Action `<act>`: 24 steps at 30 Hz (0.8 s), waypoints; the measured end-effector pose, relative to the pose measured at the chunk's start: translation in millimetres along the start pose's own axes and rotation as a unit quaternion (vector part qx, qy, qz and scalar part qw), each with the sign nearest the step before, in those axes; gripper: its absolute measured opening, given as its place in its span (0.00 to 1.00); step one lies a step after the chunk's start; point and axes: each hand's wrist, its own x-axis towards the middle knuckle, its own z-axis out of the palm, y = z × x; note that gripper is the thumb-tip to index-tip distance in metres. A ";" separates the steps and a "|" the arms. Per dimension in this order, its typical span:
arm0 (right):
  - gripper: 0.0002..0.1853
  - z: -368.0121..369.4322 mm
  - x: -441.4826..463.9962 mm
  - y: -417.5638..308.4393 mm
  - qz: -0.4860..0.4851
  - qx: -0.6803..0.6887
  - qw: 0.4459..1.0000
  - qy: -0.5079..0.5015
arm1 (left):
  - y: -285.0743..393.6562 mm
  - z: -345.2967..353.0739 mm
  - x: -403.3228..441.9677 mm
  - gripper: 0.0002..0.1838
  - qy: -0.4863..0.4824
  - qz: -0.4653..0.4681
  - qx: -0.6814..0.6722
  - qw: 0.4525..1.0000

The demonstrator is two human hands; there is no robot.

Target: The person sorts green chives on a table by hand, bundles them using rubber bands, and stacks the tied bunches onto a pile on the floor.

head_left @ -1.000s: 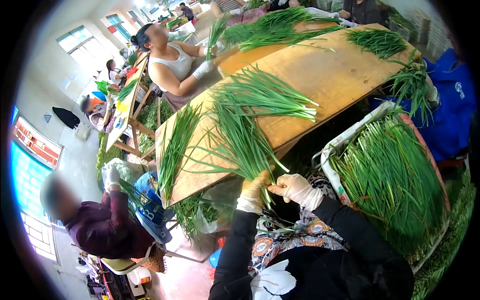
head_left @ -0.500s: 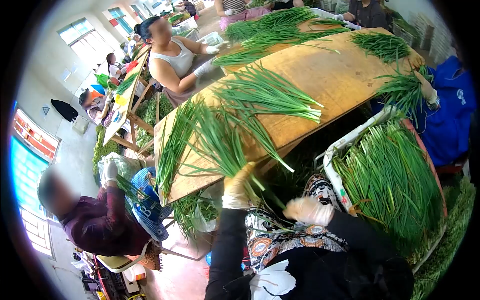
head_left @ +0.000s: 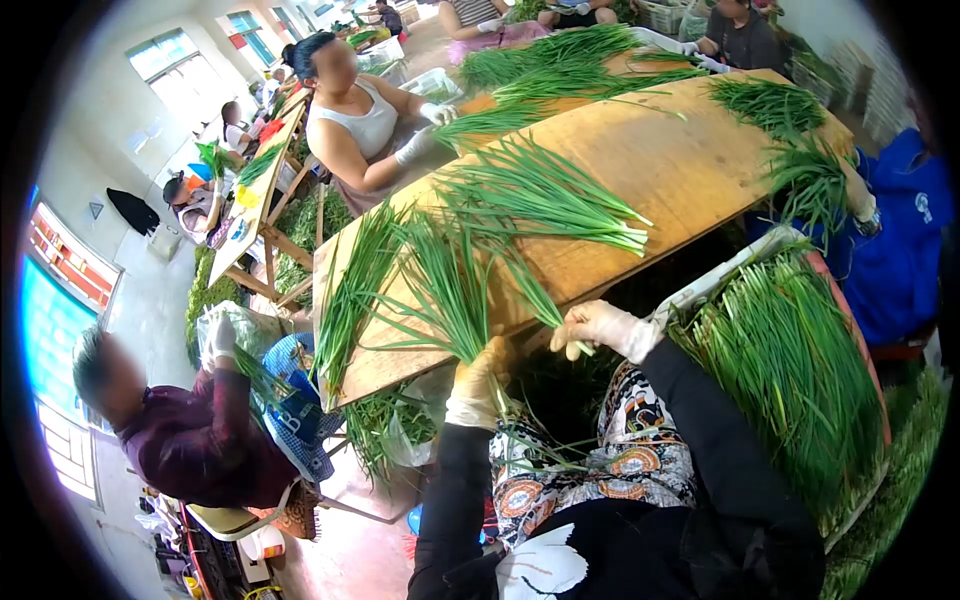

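Observation:
My left hand (head_left: 480,380), gloved, is closed round the stalk ends of a bunch of long green leaves (head_left: 445,290), whose tips fan over the table's near edge. To its right, my gloved right hand (head_left: 592,330) pinches the pale ends of a few green stalks (head_left: 535,290) at the table edge. Beyond my hands a larger bunch (head_left: 550,195) lies on the wooden table (head_left: 690,150), white ends toward the right. Another bunch (head_left: 358,290) rests along the table's left end.
A white-rimmed crate (head_left: 725,270) full of green stalks stands at my right. Across the table is a person in a white top (head_left: 365,125); another in dark red (head_left: 205,435) sits at left. At far right a co-worker's arm (head_left: 858,190) reaches over leaves.
My right hand moved from beside my left hand, down over my lap, then up to the table edge, where it took hold of a few stalks. My left hand shifted left with its bunch.

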 end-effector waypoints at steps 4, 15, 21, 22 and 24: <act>0.14 20.2 -9.7 18.6 -0.114 0.205 0.965 -0.116 | -10.8 -8.0 0.2 0.19 -0.006 -0.021 0.079 0.997; 0.07 72.9 -43.5 36.8 -0.282 -0.028 0.921 0.267 | -33.9 25.4 12.7 0.08 0.048 0.037 0.098 0.993; 0.10 64.3 -102.6 78.0 0.064 0.014 0.998 0.023 | -11.4 17.0 16.6 0.11 0.082 0.067 0.059 0.993; 0.10 58.7 -103.9 83.5 0.064 0.014 0.998 0.023 | -9.6 18.9 16.1 0.10 0.096 0.086 0.078 0.989; 0.13 45.7 -101.9 83.7 -0.191 -0.577 0.793 -0.043 | -14.6 19.6 19.3 0.09 0.098 0.085 0.097 0.987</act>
